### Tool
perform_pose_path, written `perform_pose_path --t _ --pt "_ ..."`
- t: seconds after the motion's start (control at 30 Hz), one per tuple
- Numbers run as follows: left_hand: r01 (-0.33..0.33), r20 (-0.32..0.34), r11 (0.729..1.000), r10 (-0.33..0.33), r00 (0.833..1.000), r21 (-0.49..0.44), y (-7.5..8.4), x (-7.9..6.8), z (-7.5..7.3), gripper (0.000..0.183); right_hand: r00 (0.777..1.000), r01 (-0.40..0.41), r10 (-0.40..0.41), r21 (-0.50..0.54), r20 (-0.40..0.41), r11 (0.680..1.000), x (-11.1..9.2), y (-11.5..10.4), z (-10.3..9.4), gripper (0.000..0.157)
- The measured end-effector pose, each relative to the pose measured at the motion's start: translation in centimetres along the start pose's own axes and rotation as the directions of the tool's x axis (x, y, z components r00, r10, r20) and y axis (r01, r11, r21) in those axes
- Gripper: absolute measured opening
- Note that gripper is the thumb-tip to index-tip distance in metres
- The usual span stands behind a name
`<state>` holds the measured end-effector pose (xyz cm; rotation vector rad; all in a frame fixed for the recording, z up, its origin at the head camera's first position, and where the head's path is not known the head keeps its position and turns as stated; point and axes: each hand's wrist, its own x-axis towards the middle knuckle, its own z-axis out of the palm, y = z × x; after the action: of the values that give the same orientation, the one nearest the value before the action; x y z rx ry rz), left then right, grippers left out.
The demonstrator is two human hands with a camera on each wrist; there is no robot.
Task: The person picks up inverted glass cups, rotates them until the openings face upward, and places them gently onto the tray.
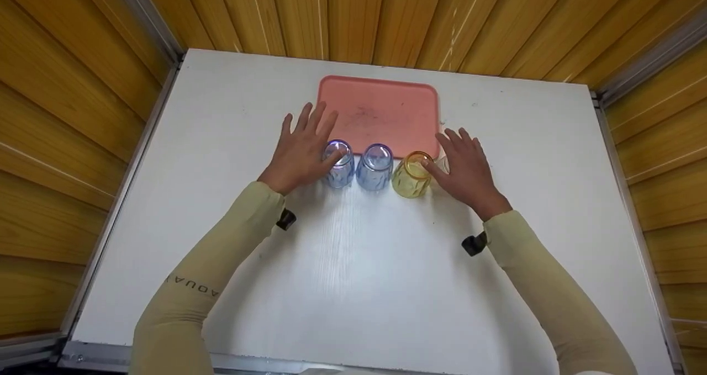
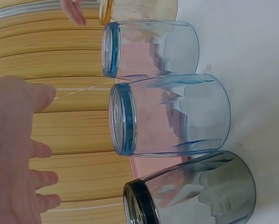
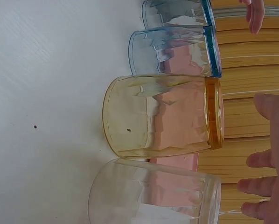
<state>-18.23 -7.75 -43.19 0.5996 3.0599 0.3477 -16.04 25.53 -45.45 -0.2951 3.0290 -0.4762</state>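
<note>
Several drinking glasses stand upside down in a row. From left to right they are a dark grey glass (image 2: 223, 189), a blue glass (image 1: 341, 175), another blue glass (image 1: 374, 172), a yellow glass (image 1: 410, 183) and a clear glass (image 3: 153, 193). My left hand (image 1: 302, 153) is spread over the row's left end, hiding the grey glass in the head view. Over the right end my right hand (image 1: 467, 165) spreads its fingers, mostly covering the clear glass there. Both wrist views show the fingers apart from the glasses' raised bases, holding nothing.
A pink rectangular tray (image 1: 381, 110) lies directly behind the row on the white table (image 1: 342, 286). Wood-panelled walls (image 1: 353, 16) enclose the table at the back and both sides. A metal rail (image 1: 105, 355) runs along the front edge.
</note>
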Motion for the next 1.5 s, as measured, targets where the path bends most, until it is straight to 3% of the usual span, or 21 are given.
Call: perform_pose_path --t 0.2,1.5 --pt "0.001 -0.016 1.000 -0.001 1.000 0.001 -0.3 -0.1 0.1 0.080 1.000 0.005 -0.005 0.002 -0.003 1.000 -0.1 0.3 0.2 0.075" --pt "0.055 0.054 0.998 -0.055 0.997 0.000 -2.1 -1.3 1.3 0.079 0.999 -0.033 0.033 0.020 0.029 0.999 -0.9 1.9 1.1 0.072"
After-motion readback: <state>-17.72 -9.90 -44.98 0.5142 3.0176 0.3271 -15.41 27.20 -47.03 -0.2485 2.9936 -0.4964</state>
